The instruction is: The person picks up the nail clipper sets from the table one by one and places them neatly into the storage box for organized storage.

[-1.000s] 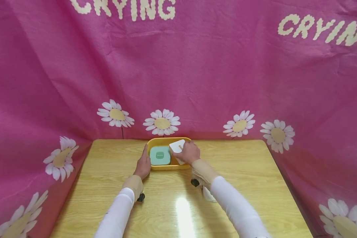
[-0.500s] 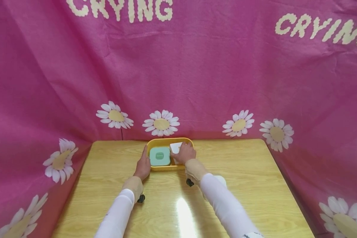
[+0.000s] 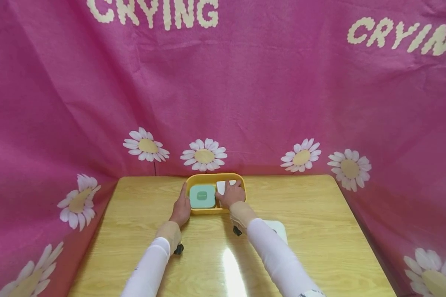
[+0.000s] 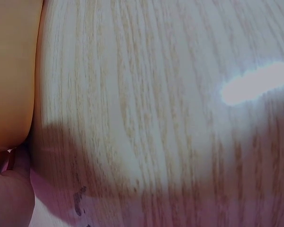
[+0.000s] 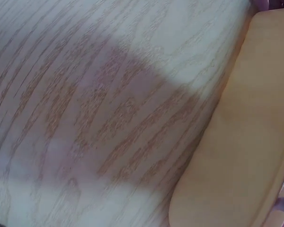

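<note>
A yellow bin with rounded corners stands near the table's far edge. Inside its left part lies a mint-green square box with a darker green label. My left hand rests along the bin's left end, fingers straight; in the left wrist view the bin's side shows above that hand. In the right part sits a white box, partly covered by my right hand. The thumb is at the box's left edge, and the fingers reach over its top. The right wrist view shows mainly the bin's wall.
A white flat object with rounded corners lies on the wooden table, partly hidden by the right sleeve. A pink cloth with daisies and lettering hangs behind the table and along both sides.
My right hand has lowered the white box, and it now lies flatter in the bin beside the green box. The left hand stays at the bin's end. More of the white flat object shows.
</note>
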The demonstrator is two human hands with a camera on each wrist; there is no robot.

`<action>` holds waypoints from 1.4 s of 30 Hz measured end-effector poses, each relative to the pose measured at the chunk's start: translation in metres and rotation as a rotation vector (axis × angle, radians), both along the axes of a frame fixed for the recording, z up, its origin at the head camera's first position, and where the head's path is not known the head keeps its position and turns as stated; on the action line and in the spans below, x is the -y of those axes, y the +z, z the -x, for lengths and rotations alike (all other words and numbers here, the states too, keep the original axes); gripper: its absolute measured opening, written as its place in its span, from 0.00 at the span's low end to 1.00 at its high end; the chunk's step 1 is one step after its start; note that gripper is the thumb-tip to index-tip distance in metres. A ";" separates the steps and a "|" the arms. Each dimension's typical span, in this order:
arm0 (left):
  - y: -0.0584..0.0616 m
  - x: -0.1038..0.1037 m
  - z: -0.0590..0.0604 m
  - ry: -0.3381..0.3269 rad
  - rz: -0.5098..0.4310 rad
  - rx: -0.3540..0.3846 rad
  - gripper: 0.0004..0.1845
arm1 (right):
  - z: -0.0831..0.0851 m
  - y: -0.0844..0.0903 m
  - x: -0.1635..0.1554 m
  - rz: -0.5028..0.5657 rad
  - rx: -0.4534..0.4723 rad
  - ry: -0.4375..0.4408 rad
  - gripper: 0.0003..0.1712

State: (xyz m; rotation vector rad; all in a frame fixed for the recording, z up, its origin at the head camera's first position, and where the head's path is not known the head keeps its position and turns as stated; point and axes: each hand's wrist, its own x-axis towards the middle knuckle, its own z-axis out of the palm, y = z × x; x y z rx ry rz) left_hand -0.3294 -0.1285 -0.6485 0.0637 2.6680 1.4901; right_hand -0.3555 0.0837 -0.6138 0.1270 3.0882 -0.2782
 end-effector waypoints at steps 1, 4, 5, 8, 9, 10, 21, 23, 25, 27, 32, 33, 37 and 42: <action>-0.001 0.000 0.000 0.002 -0.003 -0.003 0.34 | -0.001 -0.001 0.000 0.002 0.003 -0.005 0.44; -0.003 0.000 0.000 0.005 -0.004 -0.004 0.34 | -0.002 -0.004 0.002 0.019 0.028 -0.038 0.46; -0.003 0.000 0.000 0.003 -0.002 -0.005 0.34 | -0.002 -0.004 0.002 0.023 0.045 -0.053 0.47; -0.003 -0.002 0.002 -0.004 0.005 -0.001 0.34 | -0.003 -0.004 0.003 0.022 0.081 -0.094 0.49; -0.002 -0.003 0.002 -0.007 0.003 -0.002 0.34 | -0.003 -0.004 0.004 0.015 0.088 -0.100 0.49; -0.001 -0.004 0.002 -0.008 0.001 -0.004 0.34 | -0.003 -0.003 0.004 0.010 0.094 -0.103 0.49; 0.007 -0.004 0.000 -0.010 -0.001 -0.005 0.34 | -0.001 -0.002 0.004 -0.040 0.130 -0.066 0.48; 0.007 -0.003 0.000 -0.006 -0.002 -0.005 0.34 | -0.001 -0.003 0.004 -0.035 0.124 -0.061 0.48; 0.006 -0.004 0.000 -0.003 -0.003 -0.009 0.33 | -0.001 -0.005 0.004 -0.032 0.117 -0.057 0.48; 0.004 -0.004 0.000 -0.001 0.001 -0.008 0.34 | -0.002 -0.006 0.004 -0.032 0.117 -0.055 0.49; -0.002 -0.004 0.000 0.010 -0.003 0.006 0.34 | -0.002 -0.011 0.003 -0.036 0.150 -0.050 0.50; -0.003 -0.004 0.000 0.011 -0.004 0.010 0.34 | -0.002 -0.012 0.003 -0.032 0.158 -0.049 0.50; -0.003 -0.005 -0.001 0.018 -0.016 0.015 0.34 | 0.000 -0.012 0.003 -0.012 0.171 -0.051 0.50; -0.002 -0.006 -0.002 0.016 -0.030 0.016 0.34 | 0.001 -0.012 0.002 -0.006 0.160 -0.055 0.49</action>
